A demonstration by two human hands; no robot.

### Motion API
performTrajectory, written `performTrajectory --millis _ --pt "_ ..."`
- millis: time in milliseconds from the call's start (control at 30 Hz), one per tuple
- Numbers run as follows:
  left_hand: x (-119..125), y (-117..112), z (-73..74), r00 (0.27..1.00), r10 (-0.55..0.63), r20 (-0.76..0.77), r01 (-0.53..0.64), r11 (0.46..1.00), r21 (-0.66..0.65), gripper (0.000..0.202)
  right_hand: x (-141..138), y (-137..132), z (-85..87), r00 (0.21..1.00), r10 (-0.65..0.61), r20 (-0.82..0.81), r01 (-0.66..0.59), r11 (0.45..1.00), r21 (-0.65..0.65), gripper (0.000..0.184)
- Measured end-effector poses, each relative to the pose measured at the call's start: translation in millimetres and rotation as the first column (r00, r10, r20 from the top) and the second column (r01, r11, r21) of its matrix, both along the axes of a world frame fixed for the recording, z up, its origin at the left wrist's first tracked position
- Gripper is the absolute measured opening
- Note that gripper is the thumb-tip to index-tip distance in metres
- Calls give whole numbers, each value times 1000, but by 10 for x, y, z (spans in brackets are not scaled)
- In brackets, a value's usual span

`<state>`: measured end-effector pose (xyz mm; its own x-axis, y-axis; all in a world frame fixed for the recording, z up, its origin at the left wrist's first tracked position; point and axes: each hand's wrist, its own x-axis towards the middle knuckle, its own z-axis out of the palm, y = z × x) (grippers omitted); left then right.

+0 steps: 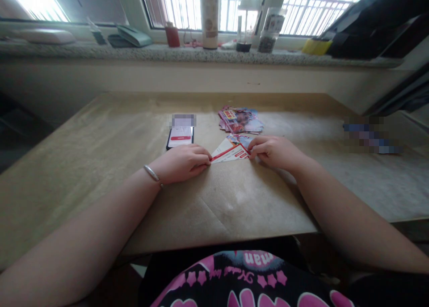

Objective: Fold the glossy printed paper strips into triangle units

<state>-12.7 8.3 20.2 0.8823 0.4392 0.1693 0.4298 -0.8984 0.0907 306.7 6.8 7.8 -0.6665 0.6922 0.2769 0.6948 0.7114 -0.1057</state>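
Head view: right hand (275,153) pinches the edge of fanned glossy printed cards (231,148), left hand (181,164) curled, fingertips at their corner, grip unclear; cards light, thin, bendy, best held by edges.

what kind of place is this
Probably a room in a home, used as a makeshift work spot by a window. A granite windowsill holds household bits, metal window railings show outside, and printed leaflets lie on a plain tan board.
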Motion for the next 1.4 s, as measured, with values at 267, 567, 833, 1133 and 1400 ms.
performTrajectory --millis 267,567,833,1133,1400 --pt "-9 -23 63 997 -12 -71 18 996 92 24 12 -4 10 999 -18 37 19 1000 -4 34" --pt "-27 -39 94 997 -9 -73 13 999 51 23 44 0 26 999 -4 37 5 1000 -19 34" --pt "-63 -33 103 999 -35 -19 36 999 19 22 77 10 30 999 0 33 1 999 -39 34" --pt "-75 -11 87 1000 12 8 -12 1000 -29 26 31 -24 38 996 -54 77 53 999 4 28" --pt "-32 4 30 997 71 31 -70 997 -41 21 -183 -106 -34 947 -320 -30 321 946 41 25"
